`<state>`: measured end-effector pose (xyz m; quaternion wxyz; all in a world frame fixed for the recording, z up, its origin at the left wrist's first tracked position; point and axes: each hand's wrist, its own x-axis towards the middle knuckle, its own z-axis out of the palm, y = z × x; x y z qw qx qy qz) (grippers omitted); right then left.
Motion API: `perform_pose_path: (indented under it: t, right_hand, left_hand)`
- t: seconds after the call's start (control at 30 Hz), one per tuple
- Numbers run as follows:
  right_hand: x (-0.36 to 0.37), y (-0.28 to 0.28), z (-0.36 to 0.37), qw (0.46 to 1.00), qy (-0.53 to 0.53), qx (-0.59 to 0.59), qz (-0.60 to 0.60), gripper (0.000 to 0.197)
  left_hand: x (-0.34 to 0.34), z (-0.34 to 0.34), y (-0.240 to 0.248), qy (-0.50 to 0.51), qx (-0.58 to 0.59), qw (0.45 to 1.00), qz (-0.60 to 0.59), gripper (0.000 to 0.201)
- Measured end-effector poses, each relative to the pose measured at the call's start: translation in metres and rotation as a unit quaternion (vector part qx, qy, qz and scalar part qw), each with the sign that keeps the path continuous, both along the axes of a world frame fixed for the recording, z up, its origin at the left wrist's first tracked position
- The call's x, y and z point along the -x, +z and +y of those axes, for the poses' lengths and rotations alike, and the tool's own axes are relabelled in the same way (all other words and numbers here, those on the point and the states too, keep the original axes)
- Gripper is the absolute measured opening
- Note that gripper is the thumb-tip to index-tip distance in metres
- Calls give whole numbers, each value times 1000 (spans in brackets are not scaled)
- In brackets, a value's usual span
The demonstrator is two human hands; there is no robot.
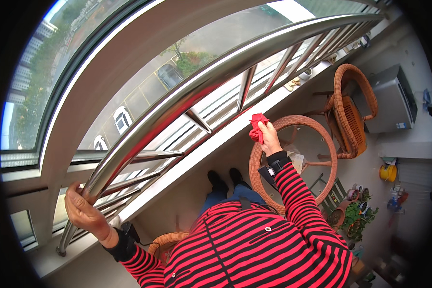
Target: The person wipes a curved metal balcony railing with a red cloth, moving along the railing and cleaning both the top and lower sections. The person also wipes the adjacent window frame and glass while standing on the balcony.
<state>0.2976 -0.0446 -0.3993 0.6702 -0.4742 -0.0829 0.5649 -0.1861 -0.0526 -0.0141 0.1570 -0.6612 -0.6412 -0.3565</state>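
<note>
A polished metal railing (177, 98) curves along the window side. At its near left end my left hand (87, 211) is wrapped round the top rail. A crumpled red cloth (258, 126) is bunched in my right hand (270, 138), which is closed on it. That hand is held out in front of me, over the far left rim of a round wicker table (255, 165) with a glass top. The cloth appears apart from the railing. Part of the cloth is hidden inside my fingers.
A white sill (187, 163) runs under the railing, with small items at its far end. To the right stand a wicker chair (348, 113), a grey cabinet-like box (393, 98), potted plants (355, 216) and a yellow bucket (388, 173). Another wicker seat (170, 237) is near my left side.
</note>
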Motion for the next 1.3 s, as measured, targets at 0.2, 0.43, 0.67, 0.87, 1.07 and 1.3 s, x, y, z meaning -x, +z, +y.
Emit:
perform_pose_path:
  t: [0.2,0.43,0.67,0.87,1.07,1.3]
  right_hand:
    - [-47,-34,47,993,-57,21,-98,33]
    - [-89,-68,114,946,-87,56,-307,30]
    - [-97,-111,173,936,-135,-77,-315,30]
    - [-75,-106,200,952,-184,-136,-204,25]
    - [-34,-100,173,762,-67,-49,-642,24]
    - [80,-117,136,833,-19,-99,-544,33]
  left_hand:
    - [19,-2,-6,-6,12,1000,-1,52]
    - [27,-4,-8,33,1,999,6,57]
    - [23,-5,-12,50,-42,998,-19,56]
    - [18,-4,-8,47,-45,998,22,57]
    - [12,-4,-10,66,-50,996,-27,63]
    - [4,-1,-11,48,-60,997,-26,62]
